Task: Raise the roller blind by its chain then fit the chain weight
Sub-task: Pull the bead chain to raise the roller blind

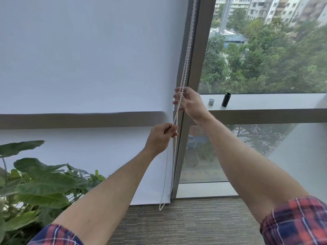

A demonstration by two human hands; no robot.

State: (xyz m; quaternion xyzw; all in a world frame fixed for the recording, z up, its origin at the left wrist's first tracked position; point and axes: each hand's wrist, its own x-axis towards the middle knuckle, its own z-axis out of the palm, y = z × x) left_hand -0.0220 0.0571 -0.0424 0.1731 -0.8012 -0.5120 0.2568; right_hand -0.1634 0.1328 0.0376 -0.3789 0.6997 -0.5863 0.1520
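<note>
Plaid sleeves [295,221] frame both bare forearms at the lower edge. The left hand [160,137] pinches the white bead chain [185,57] below; the right hand [188,101] grips it just above. The roller blind [85,55] hangs to the carpet. On the window ledge [274,100], a black cylinder [226,99] and a silver cap [211,101] stand near its left end, well apart from the right hand. The chain's loop blurs near the floor.

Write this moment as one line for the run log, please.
blind: white roller blind fully down | hands: left, right both grip white bead chain | weight: black cylinder on sill, unfitted
</note>
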